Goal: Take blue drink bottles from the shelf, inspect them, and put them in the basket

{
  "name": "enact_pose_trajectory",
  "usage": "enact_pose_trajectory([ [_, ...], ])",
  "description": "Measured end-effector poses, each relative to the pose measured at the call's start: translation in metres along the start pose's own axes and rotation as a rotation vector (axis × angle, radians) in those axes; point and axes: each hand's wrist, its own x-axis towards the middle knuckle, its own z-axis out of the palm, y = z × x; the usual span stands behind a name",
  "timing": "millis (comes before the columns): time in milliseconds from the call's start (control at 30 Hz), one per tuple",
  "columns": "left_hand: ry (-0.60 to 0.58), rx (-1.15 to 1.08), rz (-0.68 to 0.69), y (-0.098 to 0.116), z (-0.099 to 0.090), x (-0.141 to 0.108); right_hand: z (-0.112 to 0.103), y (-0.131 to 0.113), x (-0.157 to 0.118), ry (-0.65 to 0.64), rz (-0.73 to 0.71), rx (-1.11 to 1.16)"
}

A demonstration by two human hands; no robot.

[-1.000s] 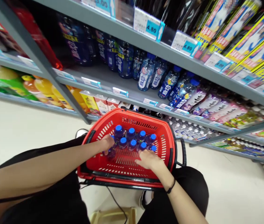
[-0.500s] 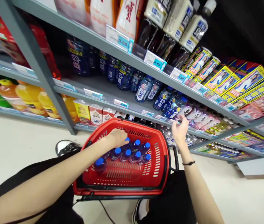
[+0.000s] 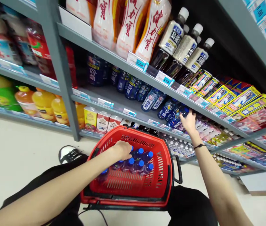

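Observation:
My right hand point(image 3: 189, 121) reaches to the middle shelf, its thumb and fingers around the top of a blue-capped drink bottle point(image 3: 184, 111) at the front of a row. Down at the red shopping basket point(image 3: 159, 188), my left hand point(image 3: 122, 150) is curled over a group of blue-capped bottles. Its fingertips point down beside a bottle cap point(image 3: 132, 148); what they hold, if anything, is hidden. Several dark blue-purple bottles point(image 3: 139, 153) stand upright in the basket, and one bottle point(image 3: 103, 174) stands apart at its left side.
The basket stands on the floor between my legs, with its black handle point(image 3: 178, 169) at the right. Dark tea bottles point(image 3: 175, 37) and yellow boxes point(image 3: 243, 97) fill the upper shelf. Juice bottles point(image 3: 44, 103) line the bottom left. A grey post point(image 3: 59, 62) divides the shelves.
My right hand has moved up and slightly right from in front of the shelf and closed on a bottle top. My left hand stays over the basket. The view has shifted.

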Motion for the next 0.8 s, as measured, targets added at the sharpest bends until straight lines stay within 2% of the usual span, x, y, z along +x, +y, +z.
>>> enact_pose_trajectory([
  [133, -0.081, 0.055, -0.037, 0.011, -0.013, -0.011, 0.01, 0.0, 0.002, 0.028, 0.042, 0.069],
  [267, -0.079, 0.075, 0.02, 0.019, -0.029, -0.016, 0.02, -0.001, -0.009, 0.058, -0.004, 0.192],
  [433, -0.067, 0.104, 0.067, 0.025, -0.037, -0.013, 0.036, -0.001, -0.026, -0.001, -0.042, 0.358],
  [500, -0.027, 0.105, 0.138, 0.028, -0.038, -0.011, 0.042, 0.001, -0.032, -0.016, -0.044, 0.408],
  [567, 0.064, 0.102, 0.23, 0.031, -0.04, -0.009, 0.045, 0.001, -0.039, -0.002, -0.054, 0.438],
  [667, 0.204, 0.054, 0.315, 0.035, -0.044, -0.009, 0.036, -0.003, -0.048, 0.067, -0.08, 0.455],
  [733, 0.271, -0.037, 0.358, 0.038, -0.047, -0.013, 0.017, -0.011, -0.055, 0.15, -0.09, 0.451],
  [800, 0.334, -0.167, 0.403, 0.042, -0.049, -0.018, -0.01, -0.023, -0.064, 0.258, -0.187, 0.475],
])
